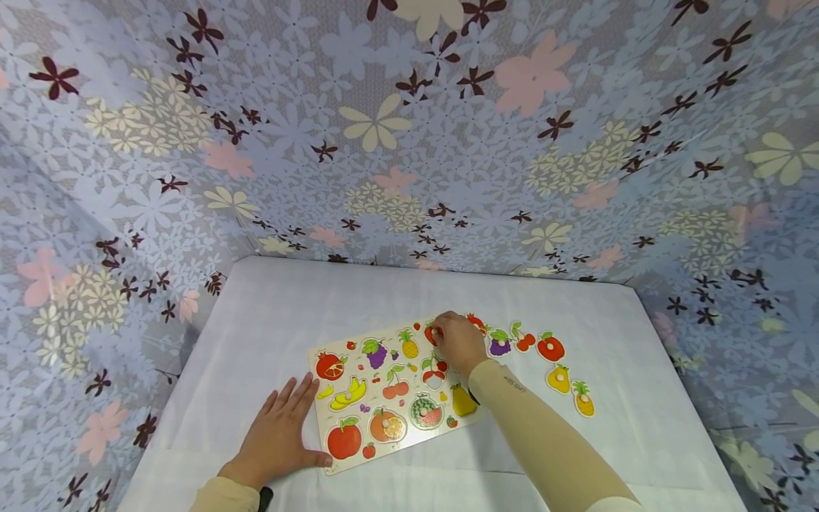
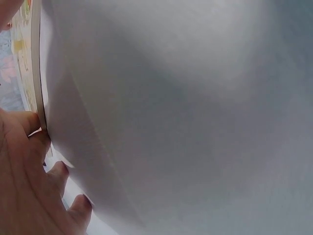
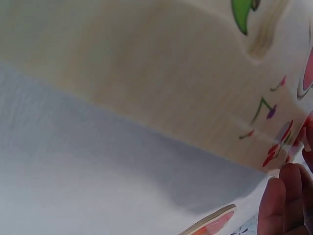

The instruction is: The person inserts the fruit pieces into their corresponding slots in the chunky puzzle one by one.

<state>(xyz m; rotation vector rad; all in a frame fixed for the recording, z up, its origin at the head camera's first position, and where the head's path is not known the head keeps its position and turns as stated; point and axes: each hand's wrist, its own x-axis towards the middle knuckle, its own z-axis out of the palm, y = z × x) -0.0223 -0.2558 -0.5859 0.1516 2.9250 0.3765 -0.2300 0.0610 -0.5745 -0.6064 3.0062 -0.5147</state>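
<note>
A wooden fruit puzzle board (image 1: 377, 395) lies at a slant on the white-covered table. My left hand (image 1: 278, 430) rests at its left edge with fingers spread, the thumb touching the near left corner. In the left wrist view, fingers of the left hand (image 2: 29, 171) lie against the board's side. At the far right corner, my right hand (image 1: 459, 343) pinches a red piece (image 1: 430, 333), apparently a strawberry, over the board; its knob is largely hidden by the fingers. Fingertips of the right hand (image 3: 288, 196) show at the board's corner in the right wrist view.
Right of the board lie loose knobbed pieces: grapes (image 1: 499, 344), cherries (image 1: 525, 341), an apple (image 1: 551, 347), a pear (image 1: 559, 380), a pineapple (image 1: 584, 400) and a partly covered pomegranate (image 1: 476, 323). An orange (image 1: 387, 427) and a watermelon (image 1: 426, 412) sit in the board. Flowered cloth surrounds the table.
</note>
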